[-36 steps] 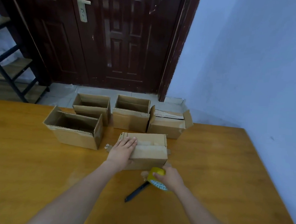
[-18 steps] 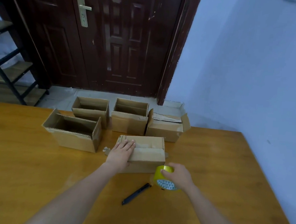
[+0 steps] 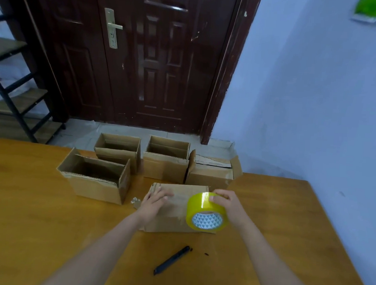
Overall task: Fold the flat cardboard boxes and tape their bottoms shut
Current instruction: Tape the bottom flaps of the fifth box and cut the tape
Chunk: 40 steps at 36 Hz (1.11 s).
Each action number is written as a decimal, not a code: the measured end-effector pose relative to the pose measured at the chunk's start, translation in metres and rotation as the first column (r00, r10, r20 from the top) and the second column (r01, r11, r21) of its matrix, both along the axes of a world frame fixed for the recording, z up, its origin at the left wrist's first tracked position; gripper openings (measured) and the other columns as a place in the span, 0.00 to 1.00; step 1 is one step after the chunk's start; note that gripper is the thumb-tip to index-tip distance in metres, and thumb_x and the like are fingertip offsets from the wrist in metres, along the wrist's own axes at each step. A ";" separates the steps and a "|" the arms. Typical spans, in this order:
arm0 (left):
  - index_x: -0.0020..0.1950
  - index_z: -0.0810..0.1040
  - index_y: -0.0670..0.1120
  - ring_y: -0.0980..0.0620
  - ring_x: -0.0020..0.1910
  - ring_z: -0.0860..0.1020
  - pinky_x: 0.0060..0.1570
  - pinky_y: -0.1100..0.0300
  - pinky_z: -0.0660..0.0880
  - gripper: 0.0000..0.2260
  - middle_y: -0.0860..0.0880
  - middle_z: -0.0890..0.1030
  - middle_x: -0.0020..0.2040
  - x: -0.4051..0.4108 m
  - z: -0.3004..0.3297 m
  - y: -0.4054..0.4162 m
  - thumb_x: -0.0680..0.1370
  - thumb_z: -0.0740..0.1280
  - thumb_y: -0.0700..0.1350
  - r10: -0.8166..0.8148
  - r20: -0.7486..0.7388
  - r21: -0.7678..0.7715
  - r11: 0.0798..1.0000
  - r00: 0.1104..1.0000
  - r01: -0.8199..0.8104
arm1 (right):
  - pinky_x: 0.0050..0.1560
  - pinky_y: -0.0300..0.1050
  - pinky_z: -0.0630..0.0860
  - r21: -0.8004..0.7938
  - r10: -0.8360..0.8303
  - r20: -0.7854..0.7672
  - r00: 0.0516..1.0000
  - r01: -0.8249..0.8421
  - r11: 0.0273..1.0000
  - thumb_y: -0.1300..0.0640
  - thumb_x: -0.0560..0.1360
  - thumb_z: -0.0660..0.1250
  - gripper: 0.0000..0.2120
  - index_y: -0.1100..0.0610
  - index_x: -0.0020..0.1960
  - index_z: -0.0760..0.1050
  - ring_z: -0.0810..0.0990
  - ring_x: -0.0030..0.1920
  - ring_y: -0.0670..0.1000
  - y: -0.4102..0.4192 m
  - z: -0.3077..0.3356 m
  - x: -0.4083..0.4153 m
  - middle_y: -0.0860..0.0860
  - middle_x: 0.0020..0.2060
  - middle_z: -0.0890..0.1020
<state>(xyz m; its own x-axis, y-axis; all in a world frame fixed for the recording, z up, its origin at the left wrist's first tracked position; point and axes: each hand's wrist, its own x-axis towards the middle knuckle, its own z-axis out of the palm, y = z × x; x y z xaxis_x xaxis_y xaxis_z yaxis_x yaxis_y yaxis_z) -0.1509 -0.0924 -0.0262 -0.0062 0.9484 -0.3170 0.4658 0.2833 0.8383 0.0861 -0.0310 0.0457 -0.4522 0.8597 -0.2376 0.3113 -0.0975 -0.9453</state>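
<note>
four cardboard boxes already stand folded with their open tops up along the far edge of the counter (image 3: 45,221): a near-left box (image 3: 96,180), a far-left box (image 3: 118,151), a middle box (image 3: 166,163) and a right box (image 3: 211,174) with its flaps splayed. their bottoms are hidden, so whether those are taped cannot be told, though it seems likely. the fifth box (image 3: 174,209) lies bottom up just nearer, and it looks like the one in hand; no fresh strip of tape can be made out across its seam, so taping appears to be what is left.

the left hand (image 3: 155,201) lies flat with straight fingers on the left part of that box, pressing the flaps down. the right hand (image 3: 227,204) has its grip curled over the top of the yellow tape roll (image 3: 207,211), which is held on edge over the right end of the same box, well right of the left hand. a black pen-like tool (image 3: 171,260), perhaps a cutter, lies untouched on the near counter.
</note>
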 end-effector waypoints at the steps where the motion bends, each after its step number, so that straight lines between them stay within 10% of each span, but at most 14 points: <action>1: 0.56 0.72 0.67 0.51 0.77 0.43 0.74 0.48 0.42 0.13 0.55 0.53 0.77 -0.001 0.000 0.001 0.83 0.49 0.54 0.032 0.042 -0.049 0.998 0.999 -0.030 | 0.32 0.39 0.69 0.002 0.001 -0.030 1.000 -0.001 1.000 0.46 0.61 0.69 0.19 0.62 0.34 0.72 0.73 0.30 0.52 0.003 0.003 -0.004 0.55 0.29 0.71; 12: 0.78 0.52 0.54 0.46 0.76 0.50 0.72 0.51 0.48 0.43 0.49 0.52 0.78 -0.002 -0.001 0.009 0.69 0.48 0.77 0.281 0.261 -0.297 0.934 0.923 -0.201 | 0.36 0.42 0.69 -0.073 -0.044 -0.067 0.997 0.039 0.997 0.47 0.56 0.69 0.21 0.63 0.40 0.73 0.74 0.37 0.54 0.025 0.012 -0.051 0.55 0.35 0.72; 17: 0.76 0.60 0.49 0.48 0.75 0.57 0.70 0.55 0.55 0.26 0.50 0.56 0.77 -0.003 0.004 0.006 0.80 0.56 0.58 0.319 0.323 -0.204 0.943 0.891 -0.264 | 0.35 0.39 0.70 -0.053 0.000 -0.021 1.000 -0.001 0.999 0.53 0.62 0.67 0.24 0.73 0.47 0.73 0.74 0.35 0.51 0.028 0.008 -0.059 0.54 0.35 0.72; 24: 0.63 0.75 0.52 0.55 0.60 0.70 0.52 0.62 0.67 0.13 0.50 0.68 0.71 -0.005 0.006 -0.003 0.80 0.61 0.51 0.332 0.374 -0.121 0.943 0.866 -0.309 | 0.36 0.42 0.67 0.060 0.121 0.156 0.980 -0.132 0.989 0.47 0.64 0.69 0.11 0.53 0.32 0.72 0.72 0.31 0.48 0.045 0.006 -0.060 0.49 0.29 0.71; 33: 0.68 0.72 0.48 0.49 0.67 0.67 0.66 0.52 0.66 0.20 0.49 0.67 0.71 -0.003 0.001 -0.002 0.79 0.62 0.54 0.344 0.329 -0.101 0.939 0.879 -0.330 | 0.39 0.44 0.72 0.212 0.145 0.872 0.467 -0.628 0.749 0.38 0.74 0.62 0.20 0.53 0.54 0.76 0.76 0.45 0.52 0.065 0.038 -0.080 0.51 0.46 0.78; 37: 0.66 0.73 0.52 0.51 0.61 0.70 0.57 0.58 0.67 0.16 0.51 0.70 0.67 -0.001 0.000 0.000 0.80 0.60 0.52 0.385 0.301 -0.093 0.922 0.873 -0.375 | 0.41 0.42 0.70 0.144 -0.047 0.987 0.155 -0.704 0.696 0.44 0.75 0.64 0.17 0.57 0.54 0.77 0.77 0.47 0.53 0.068 0.043 -0.083 0.51 0.45 0.78; 40: 0.63 0.75 0.52 0.50 0.58 0.73 0.57 0.56 0.69 0.17 0.49 0.74 0.62 0.000 -0.002 0.005 0.78 0.61 0.56 0.410 0.297 -0.103 0.912 0.862 -0.398 | 0.39 0.42 0.69 0.112 -0.023 0.990 0.138 -0.681 0.723 0.40 0.74 0.65 0.18 0.56 0.42 0.73 0.74 0.42 0.52 0.076 0.044 -0.073 0.49 0.35 0.73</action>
